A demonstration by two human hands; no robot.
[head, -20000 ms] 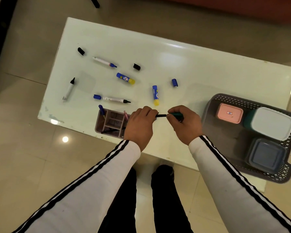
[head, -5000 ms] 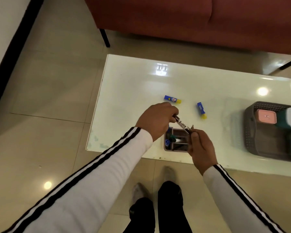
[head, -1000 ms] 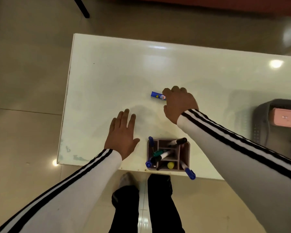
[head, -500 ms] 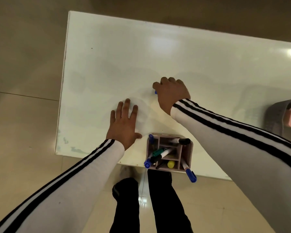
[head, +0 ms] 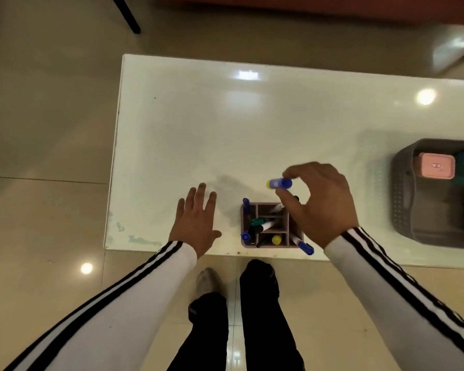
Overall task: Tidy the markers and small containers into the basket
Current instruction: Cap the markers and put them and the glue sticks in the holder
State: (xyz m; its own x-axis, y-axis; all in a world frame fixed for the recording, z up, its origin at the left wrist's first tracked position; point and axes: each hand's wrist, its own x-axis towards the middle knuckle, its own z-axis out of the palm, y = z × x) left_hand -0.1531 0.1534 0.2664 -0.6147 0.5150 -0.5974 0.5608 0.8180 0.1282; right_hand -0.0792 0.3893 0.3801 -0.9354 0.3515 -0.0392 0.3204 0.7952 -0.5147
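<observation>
Blue glue stick [head: 280, 183] with yellow cap end pointing frame-left — pinched between thumb and fingers of the right hand [head: 319, 203], lifted clear of the white table [head: 225, 135], just above the upper right corner of the organizer. Stick lies roughly horizontal in the grip.

Pink divided organizer [head: 268, 224] sits at the table's near edge, centre of frame. Its compartments hold several markers [head: 263, 226], standing or leaning: blue caps at its left side, a green cap near the middle, one blue-capped marker sticking out past the lower right corner. A yellow-topped item [head: 276, 239] shows in the bottom compartment; probably a second glue stick, cannot confirm.

Left hand [head: 197, 223] — flat on the table, fingers spread, empty, just left of the organizer and not touching it.

Grey perforated basket [head: 402, 199] at the right edge of frame, well apart from the organizer, partly cut off. Inside it, a pink lidded container [head: 435, 166] at the upper end; a teal shape beside it is cropped and blurred.

Both sleeves white with black stripes.
</observation>
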